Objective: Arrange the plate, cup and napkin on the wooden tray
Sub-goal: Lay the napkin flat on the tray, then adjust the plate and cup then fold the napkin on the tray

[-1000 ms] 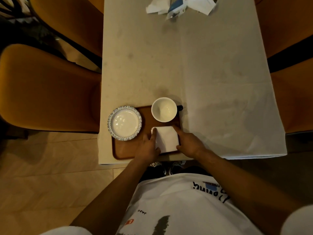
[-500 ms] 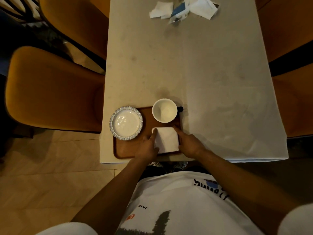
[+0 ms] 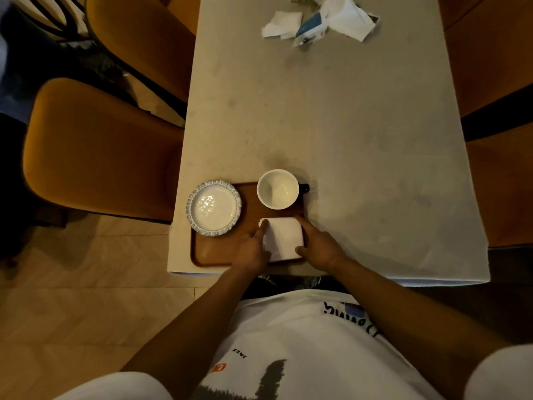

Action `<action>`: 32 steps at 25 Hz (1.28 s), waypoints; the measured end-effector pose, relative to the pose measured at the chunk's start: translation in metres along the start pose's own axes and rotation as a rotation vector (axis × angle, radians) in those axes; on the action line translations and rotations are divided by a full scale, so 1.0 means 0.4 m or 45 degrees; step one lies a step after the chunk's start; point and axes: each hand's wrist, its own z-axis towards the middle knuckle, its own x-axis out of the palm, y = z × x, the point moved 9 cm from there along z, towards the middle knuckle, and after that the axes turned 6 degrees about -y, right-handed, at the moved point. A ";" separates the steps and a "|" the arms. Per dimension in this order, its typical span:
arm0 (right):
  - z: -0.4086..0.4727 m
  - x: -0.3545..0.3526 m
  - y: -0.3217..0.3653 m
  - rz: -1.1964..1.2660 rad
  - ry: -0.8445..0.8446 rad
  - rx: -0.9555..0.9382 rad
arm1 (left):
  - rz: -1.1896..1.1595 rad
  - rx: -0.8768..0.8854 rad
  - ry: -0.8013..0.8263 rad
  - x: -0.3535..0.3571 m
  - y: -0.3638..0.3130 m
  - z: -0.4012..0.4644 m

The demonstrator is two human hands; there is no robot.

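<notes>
A wooden tray (image 3: 213, 252) lies at the table's near left corner. On its left end sits a white plate (image 3: 214, 208) with a blue-grey patterned rim. A white cup (image 3: 277, 189) with a dark handle stands at the tray's far right. A folded white napkin (image 3: 284, 238) lies on the near right part of the tray. My left hand (image 3: 253, 249) touches the napkin's left edge with its fingers. My right hand (image 3: 320, 246) rests against the napkin's right edge, thumb at its near corner.
Crumpled white papers and a blue packet (image 3: 317, 21) lie at the far end of the table (image 3: 346, 125). Orange chairs stand on the left (image 3: 95, 151) and right (image 3: 501, 168) of the table. Wooden floor shows at the lower left.
Both hands stay at the napkin's edges with almost no movement. The view has shifted slightly, so everything sits a little further right in frame.
</notes>
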 end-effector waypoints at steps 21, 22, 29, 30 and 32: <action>0.193 0.136 0.389 -0.012 -0.260 -0.057 | -0.545 -0.372 -0.654 -0.361 0.433 0.059; 0.204 0.142 0.390 -0.005 -0.266 -0.029 | -0.567 -0.377 -0.617 -0.368 0.444 0.077; 0.239 0.151 0.375 0.113 -0.305 0.078 | -0.582 -0.216 -0.416 -0.361 0.424 0.164; 0.238 0.152 0.374 0.135 -0.313 0.069 | -0.578 -0.220 -0.411 -0.362 0.426 0.165; 0.239 0.149 0.367 0.176 -0.316 0.088 | -0.595 -0.227 -0.421 -0.364 0.433 0.162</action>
